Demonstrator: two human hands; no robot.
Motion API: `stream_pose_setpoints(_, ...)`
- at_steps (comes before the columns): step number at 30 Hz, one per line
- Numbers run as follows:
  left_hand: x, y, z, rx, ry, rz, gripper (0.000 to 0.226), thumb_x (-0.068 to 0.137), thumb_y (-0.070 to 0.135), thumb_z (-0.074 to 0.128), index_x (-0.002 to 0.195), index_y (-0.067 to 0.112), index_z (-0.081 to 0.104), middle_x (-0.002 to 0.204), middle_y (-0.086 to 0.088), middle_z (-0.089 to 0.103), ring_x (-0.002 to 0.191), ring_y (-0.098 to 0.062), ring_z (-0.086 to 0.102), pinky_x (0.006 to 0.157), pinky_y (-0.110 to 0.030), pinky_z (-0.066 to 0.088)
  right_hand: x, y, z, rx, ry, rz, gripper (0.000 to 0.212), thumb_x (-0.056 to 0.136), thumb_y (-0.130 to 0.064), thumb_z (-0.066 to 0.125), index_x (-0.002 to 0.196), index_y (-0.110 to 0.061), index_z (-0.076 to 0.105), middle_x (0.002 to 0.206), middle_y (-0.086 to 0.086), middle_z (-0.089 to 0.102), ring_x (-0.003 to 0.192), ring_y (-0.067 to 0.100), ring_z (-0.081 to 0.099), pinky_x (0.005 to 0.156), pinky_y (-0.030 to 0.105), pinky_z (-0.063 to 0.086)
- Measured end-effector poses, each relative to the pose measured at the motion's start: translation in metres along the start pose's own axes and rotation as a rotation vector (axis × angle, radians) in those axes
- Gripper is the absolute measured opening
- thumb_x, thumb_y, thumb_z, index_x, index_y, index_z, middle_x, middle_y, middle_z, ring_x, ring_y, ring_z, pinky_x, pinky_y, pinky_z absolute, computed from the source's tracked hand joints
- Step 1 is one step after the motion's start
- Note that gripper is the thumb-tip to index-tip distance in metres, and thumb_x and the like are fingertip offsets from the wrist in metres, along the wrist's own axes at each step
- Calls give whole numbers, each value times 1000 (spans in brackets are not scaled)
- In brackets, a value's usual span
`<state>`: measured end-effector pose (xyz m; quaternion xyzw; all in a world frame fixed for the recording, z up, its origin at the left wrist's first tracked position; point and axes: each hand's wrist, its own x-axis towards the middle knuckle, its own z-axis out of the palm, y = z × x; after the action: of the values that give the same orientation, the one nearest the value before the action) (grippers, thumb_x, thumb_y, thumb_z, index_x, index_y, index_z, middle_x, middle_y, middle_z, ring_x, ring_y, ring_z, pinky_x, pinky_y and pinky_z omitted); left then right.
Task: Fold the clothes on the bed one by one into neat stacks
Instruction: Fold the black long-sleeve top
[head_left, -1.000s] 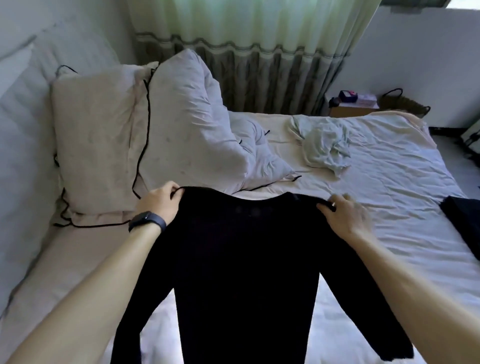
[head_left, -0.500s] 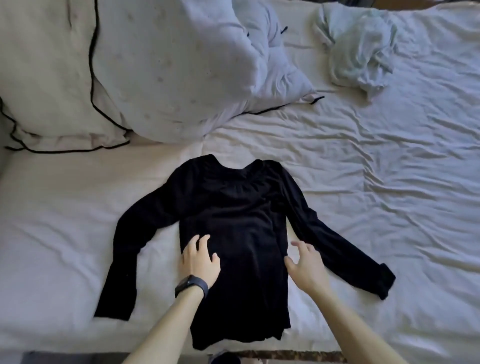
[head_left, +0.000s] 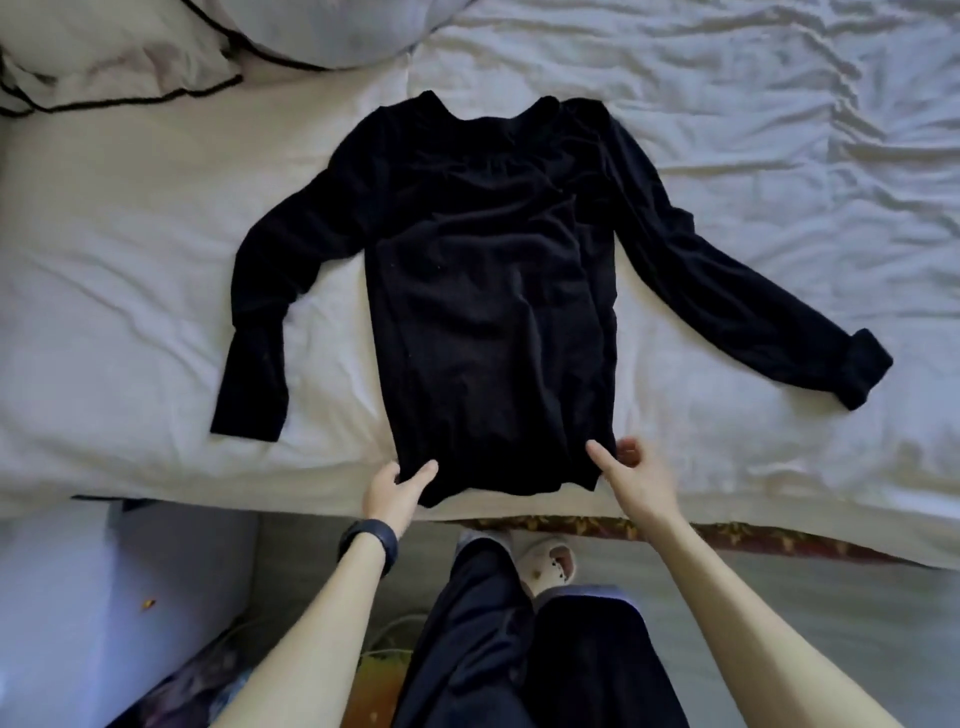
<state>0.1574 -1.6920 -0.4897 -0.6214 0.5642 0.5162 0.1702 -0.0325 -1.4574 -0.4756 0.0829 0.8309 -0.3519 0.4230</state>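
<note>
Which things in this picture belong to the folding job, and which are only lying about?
Part of the job: black top, spread out on the bed; left hand and right hand, at its hem corners.
Just lying about: pillows at the top left; slipper on the floor.

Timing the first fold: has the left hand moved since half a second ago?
Yes. The left hand has moved down the black shirt, from mid-torso to its hem corner, toward the near edge of the bed.
</note>
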Motion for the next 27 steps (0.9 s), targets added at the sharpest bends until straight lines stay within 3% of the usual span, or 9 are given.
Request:
stream_pose_setpoints(3,-9,-8,-6,-148,-46,10,37,90,38,73,120,19,63,123,-4,68,112,-26,65,95,-46,54,-5,17,-1,14,-149,13,31,96,-48,65,111,-21,66,103,-2,69,94,15,65,79,34,53)
stream_pose_setpoints(6,-17,-14,-16,-87,-32,135,13,95,24,69,99,15,62,98,0,70,99,-25,68,75,-35,55,-11,29,5,68,-75,19,29,96,-46,64,99,-17,63,101,2,70,96,22,68,91,50,57)
stream_pose_setpoints(11,-29,-21,-52,-10,193,210,14,98,29,64,100,16,64,86,0,71,82,-24,69,78,-41,55,-42,30,-3,402,234,79,20,104,-27,57,90,-15,50,96,5,60,86,20,69,74,33,57)
stream_pose_setpoints(13,-29,-23,-62,-30,255,225,15,100,26,61,106,13,63,83,-2,70,74,-22,67,73,-36,51,-53,38,-8,339,338,36,17,103,-28,58,91,-18,52,94,2,63,82,18,68,73,39,56)
stream_pose_setpoints(16,-25,-35,-61,124,222,194,13,103,22,54,111,12,60,101,-3,66,90,-23,60,80,-33,43,-53,64,-3,8,291,45,13,100,-28,60,96,-16,56,92,1,65,91,27,66,83,39,50)
stream_pose_setpoints(19,-11,-47,-49,218,219,127,26,105,18,46,128,8,53,118,-9,63,108,-32,59,86,-37,44,-46,84,13,-77,209,119,9,98,-21,61,102,-15,57,96,2,66,100,31,66,87,37,49)
stream_pose_setpoints(21,-3,-46,-40,241,243,107,28,106,14,42,132,7,46,123,-14,60,103,-35,58,83,-39,44,-40,86,22,-90,206,103,12,98,-13,59,110,-14,58,101,2,64,103,28,61,85,32,42)
stream_pose_setpoints(24,-6,-43,-26,214,361,72,23,102,7,39,125,6,37,104,-14,55,84,-33,52,71,-40,38,-41,80,30,-89,232,60,23,98,-7,53,121,-11,54,110,6,63,99,23,55,85,28,38)
stream_pose_setpoints(27,-18,-49,-9,182,428,237,17,100,16,48,110,14,35,101,-13,56,82,-39,58,65,-40,38,-51,78,34,-103,284,-59,32,98,-21,61,124,-9,49,119,7,61,100,23,59,84,33,43)
